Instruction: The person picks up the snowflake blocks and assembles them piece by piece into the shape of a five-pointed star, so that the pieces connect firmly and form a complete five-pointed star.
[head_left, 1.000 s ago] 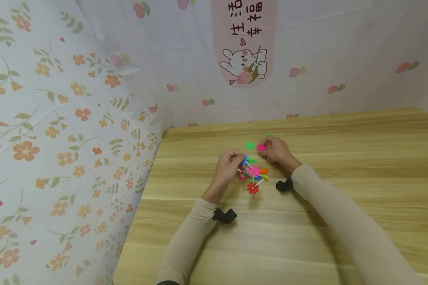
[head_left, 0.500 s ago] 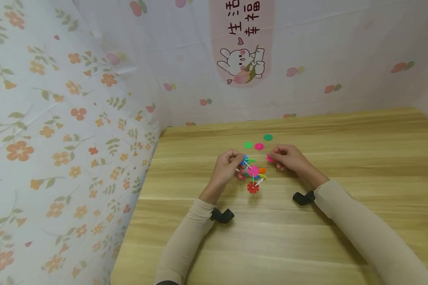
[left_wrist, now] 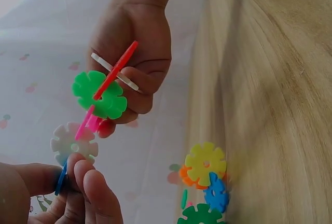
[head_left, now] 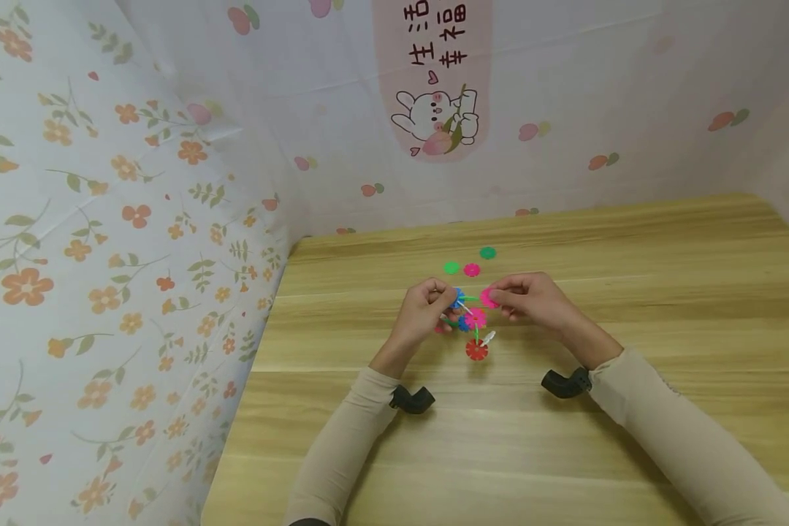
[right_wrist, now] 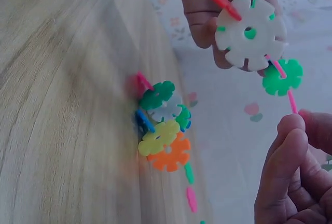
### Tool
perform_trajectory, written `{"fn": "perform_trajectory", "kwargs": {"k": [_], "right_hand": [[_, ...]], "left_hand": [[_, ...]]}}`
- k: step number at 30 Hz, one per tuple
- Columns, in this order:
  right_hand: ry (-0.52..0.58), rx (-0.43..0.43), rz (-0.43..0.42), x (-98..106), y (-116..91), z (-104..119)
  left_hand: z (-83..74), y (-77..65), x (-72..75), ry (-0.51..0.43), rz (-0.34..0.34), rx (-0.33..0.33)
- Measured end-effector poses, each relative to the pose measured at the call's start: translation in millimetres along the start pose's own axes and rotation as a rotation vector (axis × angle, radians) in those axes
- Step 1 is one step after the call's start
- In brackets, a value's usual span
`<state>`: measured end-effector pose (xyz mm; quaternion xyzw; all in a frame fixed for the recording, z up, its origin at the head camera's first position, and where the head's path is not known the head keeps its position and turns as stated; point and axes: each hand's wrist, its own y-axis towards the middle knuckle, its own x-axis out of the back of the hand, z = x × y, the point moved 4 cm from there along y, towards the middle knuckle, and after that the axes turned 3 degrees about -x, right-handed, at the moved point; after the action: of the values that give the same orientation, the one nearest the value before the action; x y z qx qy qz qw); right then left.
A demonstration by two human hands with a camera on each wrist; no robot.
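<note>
Slotted plastic flower discs are joined into a small cluster over the table. My left hand [head_left: 424, 310] pinches the cluster's blue disc [head_left: 459, 297] between thumb and fingers. A white disc [left_wrist: 74, 143], a green disc [left_wrist: 98, 94], a pink disc [head_left: 475, 318] and a red disc [head_left: 476, 350] belong to the cluster. My right hand [head_left: 532, 303] pinches a separate bright pink disc [right_wrist: 292, 101] edge-on. In the right wrist view this disc's edge meets the rim of the green disc [right_wrist: 283, 77]. The fingers partly cover both pinched discs.
Behind the hands lie a light green disc [head_left: 451, 267], a pink disc [head_left: 472, 269] and a dark green disc [head_left: 488, 253]. Yellow [left_wrist: 206, 164] and orange [right_wrist: 168, 154] discs form a pile close by. A floral curtain [head_left: 125, 241] borders the wooden table [head_left: 493, 467].
My right hand picked up a pink disc at the back, drew it toward me, then carried it left to the cluster. The left hand stayed almost in place, with the cluster slightly turned.
</note>
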<state>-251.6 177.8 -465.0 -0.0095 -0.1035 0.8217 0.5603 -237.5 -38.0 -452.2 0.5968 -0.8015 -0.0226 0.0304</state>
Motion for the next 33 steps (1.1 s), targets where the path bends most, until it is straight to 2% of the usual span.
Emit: {"fn": "perform_trajectory", "kwargs": {"k": [12, 19, 24, 28, 33], "right_hand": [[-0.041, 0.035, 0.036, -5, -4, 10], [-0.152, 0.115, 0.051, -5, -4, 19], [-0.213, 0.121, 0.053, -7, -4, 25], [-0.209, 0.117, 0.039, -8, -4, 26], [-0.192, 0.141, 0.022, -11, -2, 27]], "left_hand": [[-0.2, 0.6, 2.1, 0.031, 0.002, 0.002], [-5.4, -0.4, 3.5, 0.069, 0.011, -0.007], [-6.4, -1.2, 2.5, 0.054, 0.015, -0.001], [-7.6, -2.2, 1.0, 0.026, 0.004, -0.017], [-11.0, -2.3, 0.3, 0.034, -0.012, -0.058]]}}
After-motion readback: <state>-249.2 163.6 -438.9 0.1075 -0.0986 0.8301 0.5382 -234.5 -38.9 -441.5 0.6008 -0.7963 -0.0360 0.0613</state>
